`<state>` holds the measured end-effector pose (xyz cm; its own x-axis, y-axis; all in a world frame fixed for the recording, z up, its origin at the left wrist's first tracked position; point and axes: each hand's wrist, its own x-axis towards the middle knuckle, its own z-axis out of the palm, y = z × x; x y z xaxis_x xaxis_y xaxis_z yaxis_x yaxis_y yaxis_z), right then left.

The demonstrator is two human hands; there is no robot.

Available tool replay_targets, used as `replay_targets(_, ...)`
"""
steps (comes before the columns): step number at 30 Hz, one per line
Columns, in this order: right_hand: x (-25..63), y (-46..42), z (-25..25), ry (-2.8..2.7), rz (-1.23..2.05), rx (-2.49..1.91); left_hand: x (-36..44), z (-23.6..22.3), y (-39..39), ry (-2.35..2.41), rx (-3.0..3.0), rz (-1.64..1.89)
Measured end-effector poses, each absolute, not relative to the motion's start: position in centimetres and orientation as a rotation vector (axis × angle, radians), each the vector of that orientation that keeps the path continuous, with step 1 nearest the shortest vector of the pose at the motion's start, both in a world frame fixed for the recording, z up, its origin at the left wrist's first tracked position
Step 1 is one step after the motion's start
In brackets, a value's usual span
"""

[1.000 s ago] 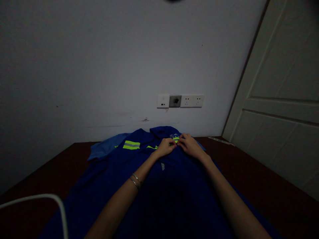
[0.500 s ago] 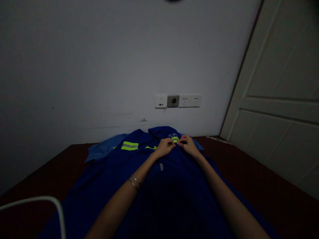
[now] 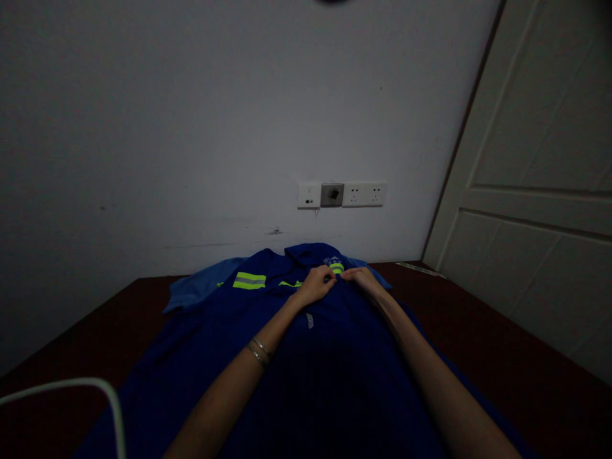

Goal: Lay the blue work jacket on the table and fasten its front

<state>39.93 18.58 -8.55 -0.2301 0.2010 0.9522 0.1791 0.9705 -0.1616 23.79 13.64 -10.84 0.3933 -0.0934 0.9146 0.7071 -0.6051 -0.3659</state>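
A dark blue work jacket (image 3: 210,344) with yellow-green reflective strips lies spread out, its collar end toward the wall. My left hand (image 3: 315,285), with bracelets at the wrist, pinches the jacket's fabric near the chest strip. Close by on the right, my right hand (image 3: 364,280) has thumb and fingers pressed together on the same cloth, just below the right reflective strip (image 3: 336,268). The fingertips of both hands nearly meet. Lighter blue cloth (image 3: 198,287) shows from beneath the jacket on both sides.
Beneath lies a dark red surface (image 3: 459,312). Behind it rises a pale wall with a row of sockets (image 3: 363,194). A white door (image 3: 535,255) stands at the right. A white cable (image 3: 81,382) curves in at the lower left. Light is dim.
My right hand has turned, its wrist lowered and its fingers now flatter against the cloth. My left hand stays almost in place, and the jacket lies as before.
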Motion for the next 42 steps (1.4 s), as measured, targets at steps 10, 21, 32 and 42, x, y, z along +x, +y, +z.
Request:
replay_targets(10, 41.0, 18.1, -8.1, -1.758, -0.538, -0.256, 23.7, -11.0, 14.1, -0.523, -1.816, -1.373)
replay_targets(21, 41.1, 17.7, -8.8, -1.752, -0.785, -0.362, 23.8, -10.9, 14.2, -0.624, -1.859, -1.353)
replay_targets(32, 41.5, 17.2, -8.9, -1.818, -0.776, -0.321, 24.0, -10.9, 9.7, -0.590, -1.777, -1.208)
replay_targets(42, 39.7, 12.6, -10.0, -1.784, -0.897, -0.230, 18.0, -15.1, 7.3, -0.939, -1.687, -1.028)
